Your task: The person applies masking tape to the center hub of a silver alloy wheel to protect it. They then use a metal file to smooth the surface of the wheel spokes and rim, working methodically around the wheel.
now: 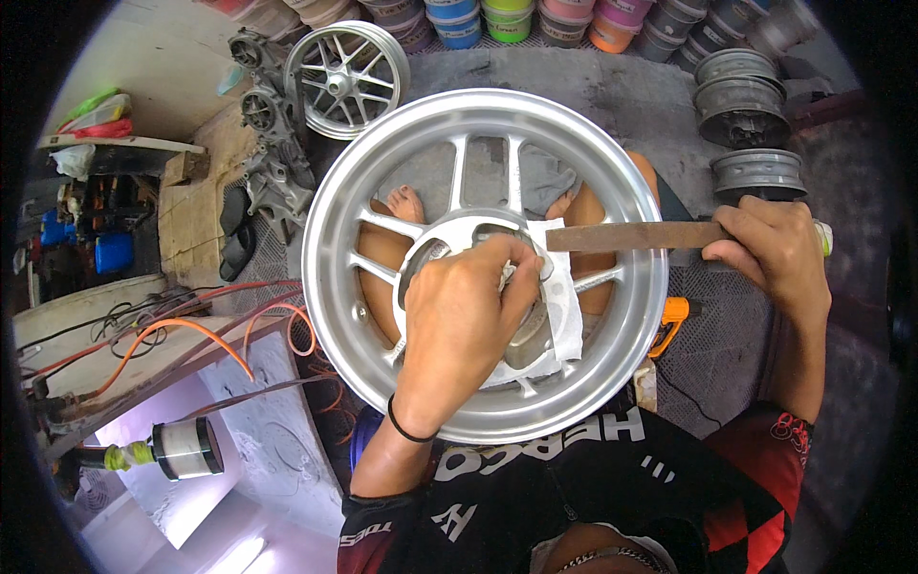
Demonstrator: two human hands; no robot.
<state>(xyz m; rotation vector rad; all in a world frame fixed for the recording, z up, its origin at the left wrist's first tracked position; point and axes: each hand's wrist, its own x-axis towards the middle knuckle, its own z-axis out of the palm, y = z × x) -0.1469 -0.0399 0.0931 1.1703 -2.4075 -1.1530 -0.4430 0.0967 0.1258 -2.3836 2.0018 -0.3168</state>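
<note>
A silver wheel rim (335,354) lies in front of me across my legs, its spokes spreading from a hub partly covered with white paper (564,311). My left hand (469,311) is over the hub, thumb and fingers pinched together at the inner edge of the paper. What lies between those fingertips is hard to make out. In my right hand (775,249), at the right, is a long flat file (631,236), brownish and rust-coloured. Light green wrapping shows at its handle end. The file's tip points left and overlaps the paper beside the hub.
Another spoked wheel (349,81) and grey metal castings (273,163) stand at the far left. Stacked rims (741,100) are far right, below coloured buckets (507,19). An orange tool (672,320) sits right of the wheel. Orange hoses (191,325) run along the left.
</note>
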